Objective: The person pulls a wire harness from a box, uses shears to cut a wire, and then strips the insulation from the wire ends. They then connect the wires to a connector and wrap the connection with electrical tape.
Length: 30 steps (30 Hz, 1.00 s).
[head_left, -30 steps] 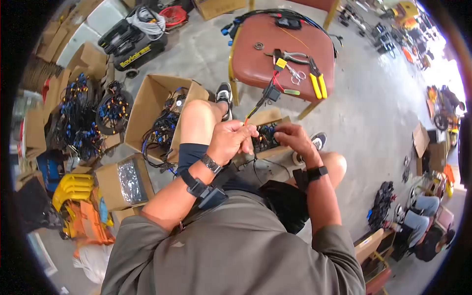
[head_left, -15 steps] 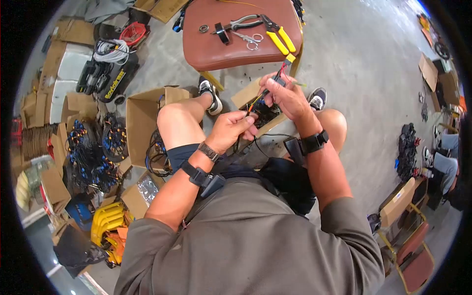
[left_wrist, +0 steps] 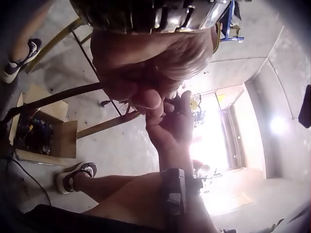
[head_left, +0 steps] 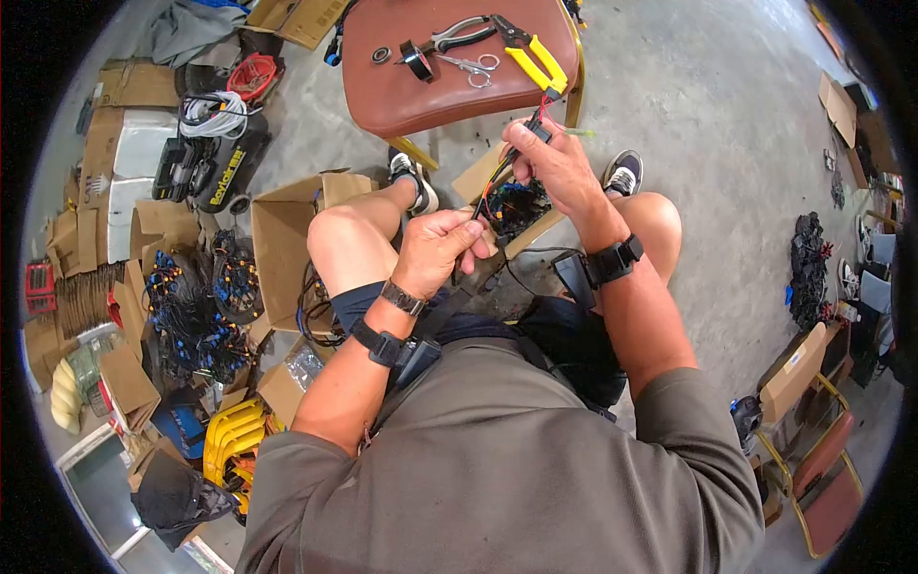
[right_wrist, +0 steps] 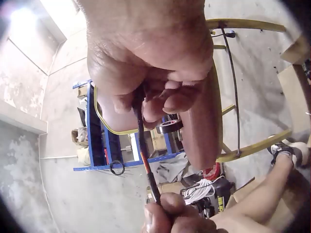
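The wire is black with orange and red strands. The chair seat is reddish brown on a yellow frame. The pliers have yellow handles and the tape roll is black. The shirt is olive grey, the floor pale grey, the box plain brown, and the shoe black and white. The cable bundles are black, dotted with blue and orange.

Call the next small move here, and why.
Probably the right hand lets go and reaches for the tape roll on the chair: it and the left hand pinch the cable taut, an orange wire shows along it, and the chair sits just beyond.
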{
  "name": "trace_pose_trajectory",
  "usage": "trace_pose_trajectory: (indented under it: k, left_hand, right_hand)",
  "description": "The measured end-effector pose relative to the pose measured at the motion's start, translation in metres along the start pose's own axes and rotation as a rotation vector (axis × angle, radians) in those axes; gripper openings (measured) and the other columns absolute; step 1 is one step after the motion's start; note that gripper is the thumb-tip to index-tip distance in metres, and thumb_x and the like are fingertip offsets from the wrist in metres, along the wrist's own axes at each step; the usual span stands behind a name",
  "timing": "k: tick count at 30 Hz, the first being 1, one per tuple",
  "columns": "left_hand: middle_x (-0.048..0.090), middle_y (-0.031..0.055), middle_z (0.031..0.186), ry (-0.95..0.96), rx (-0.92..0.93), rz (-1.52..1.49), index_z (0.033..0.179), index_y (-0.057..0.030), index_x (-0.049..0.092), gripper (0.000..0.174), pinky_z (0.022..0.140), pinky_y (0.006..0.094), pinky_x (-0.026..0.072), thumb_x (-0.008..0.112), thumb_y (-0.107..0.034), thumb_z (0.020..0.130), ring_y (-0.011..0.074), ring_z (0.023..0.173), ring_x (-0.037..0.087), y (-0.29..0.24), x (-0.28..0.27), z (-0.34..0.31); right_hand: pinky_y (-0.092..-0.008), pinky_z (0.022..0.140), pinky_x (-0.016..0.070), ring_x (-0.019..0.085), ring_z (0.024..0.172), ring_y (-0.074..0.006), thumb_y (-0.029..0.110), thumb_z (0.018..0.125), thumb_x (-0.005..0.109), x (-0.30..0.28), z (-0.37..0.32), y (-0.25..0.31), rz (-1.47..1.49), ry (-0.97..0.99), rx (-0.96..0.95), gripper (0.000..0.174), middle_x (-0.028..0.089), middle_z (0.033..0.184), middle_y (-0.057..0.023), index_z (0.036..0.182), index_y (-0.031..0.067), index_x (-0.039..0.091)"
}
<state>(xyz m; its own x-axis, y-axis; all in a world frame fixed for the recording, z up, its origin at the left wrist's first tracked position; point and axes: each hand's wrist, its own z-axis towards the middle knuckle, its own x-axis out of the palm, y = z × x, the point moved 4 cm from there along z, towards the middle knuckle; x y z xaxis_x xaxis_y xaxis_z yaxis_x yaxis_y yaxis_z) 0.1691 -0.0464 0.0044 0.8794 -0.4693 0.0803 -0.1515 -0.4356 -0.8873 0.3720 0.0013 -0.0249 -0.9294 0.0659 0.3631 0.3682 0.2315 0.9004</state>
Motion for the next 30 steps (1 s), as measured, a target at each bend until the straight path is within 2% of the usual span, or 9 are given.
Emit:
trace_pose_trajectory:
  k: [4,7,10,13,14,15,17,20,30]
  left_hand:
    - [0.065,0.0061,0.07,-0.058,-0.006,-0.075,0.099,0.0015,0.067,0.021,0.045,0.02,0.0399,0.058,-0.018,0.098,0.0086,0.05,0.053,0.001,-0.003,-0.001]
    - [0.064,0.0057,0.069,-0.104,0.003,-0.094,0.098,0.0015,0.067,0.023,0.044,0.0206,0.0389,0.058,-0.02,0.098,0.008,0.049,0.051,0.002,-0.006,-0.002]
    - [0.064,0.0057,0.068,-0.12,0.006,-0.123,0.098,0.0016,0.066,0.024,0.044,0.0204,0.0388,0.058,-0.021,0.098,0.0078,0.049,0.05,0.003,-0.008,-0.002]
    - [0.063,0.0057,0.069,-0.123,-0.009,-0.094,0.1,0.0004,0.065,0.024,0.043,0.0204,0.0378,0.058,-0.022,0.098,0.0089,0.047,0.049,0.006,-0.008,-0.002]
    - [0.063,0.0056,0.069,-0.127,-0.027,-0.09,0.1,0.0001,0.065,0.023,0.043,0.0207,0.0379,0.058,-0.022,0.098,0.0089,0.047,0.049,0.011,-0.009,-0.001]
    - [0.063,0.0054,0.068,-0.14,-0.04,-0.081,0.1,-0.0003,0.065,0.023,0.042,0.021,0.0379,0.058,-0.022,0.098,0.0089,0.047,0.049,0.014,-0.008,0.0]
    - [0.064,0.0055,0.07,-0.111,-0.065,0.001,0.099,-0.0023,0.066,0.019,0.043,0.0214,0.0402,0.059,-0.02,0.097,0.0088,0.048,0.052,0.011,-0.003,0.001]
    - [0.065,0.0052,0.07,-0.15,-0.09,0.042,0.097,0.0002,0.067,0.02,0.044,0.0219,0.0429,0.058,-0.018,0.097,0.0088,0.05,0.055,0.003,0.005,0.001]
    - [0.063,0.003,0.066,-0.152,-0.031,0.06,0.086,-0.0007,0.066,0.018,0.045,0.0237,0.0429,0.058,-0.013,0.096,0.0082,0.049,0.055,0.01,0.003,0.006]
  right_hand:
    - [-0.022,0.057,0.0436,0.055,0.062,-0.0081,0.033,0.092,0.066,0.0,0.003,-0.004,0.003,0.044,0.024,0.031,0.063,0.081,-0.0028,0.102,0.0042,0.062]
    - [-0.022,0.058,0.0446,0.056,0.064,-0.0083,0.032,0.092,0.066,0.007,-0.003,0.005,0.056,0.156,-0.025,0.036,0.064,0.082,-0.0037,0.111,0.0015,0.061]
    - [-0.022,0.06,0.0455,0.057,0.067,-0.0078,0.031,0.091,0.067,0.011,-0.005,0.003,0.007,0.228,0.001,0.044,0.065,0.083,-0.0039,0.119,-0.0015,0.058]
    - [-0.0221,0.061,0.046,0.057,0.068,-0.007,0.031,0.089,0.069,0.016,-0.006,0.001,-0.171,0.351,0.017,0.047,0.065,0.082,-0.0031,0.12,-0.003,0.058]
    - [-0.0232,0.06,0.0455,0.056,0.067,-0.0074,0.032,0.088,0.07,0.019,-0.01,0.002,-0.194,0.35,0.021,0.044,0.065,0.08,-0.002,0.114,-0.0025,0.062]
    - [-0.0239,0.061,0.0472,0.057,0.067,-0.0083,0.036,0.09,0.067,0.019,-0.012,0.002,-0.278,0.375,0.023,0.036,0.065,0.078,-0.0011,0.098,0.0007,0.068]
    - [-0.0239,0.059,0.0462,0.057,0.065,-0.0083,0.036,0.09,0.067,0.028,-0.015,0.004,-0.28,0.403,0.052,0.035,0.064,0.073,-0.0001,0.093,0.0019,0.069]
    - [-0.0237,0.057,0.0446,0.055,0.064,-0.0081,0.034,0.09,0.067,0.028,-0.012,-0.013,-0.345,0.459,0.099,0.031,0.061,0.069,0.0008,0.091,0.0033,0.068]
    - [-0.0224,0.052,0.0382,0.048,0.058,-0.0053,0.023,0.089,0.069,0.03,-0.013,-0.017,-0.309,0.368,0.14,0.02,0.055,0.065,0.004,0.082,0.0057,0.064]
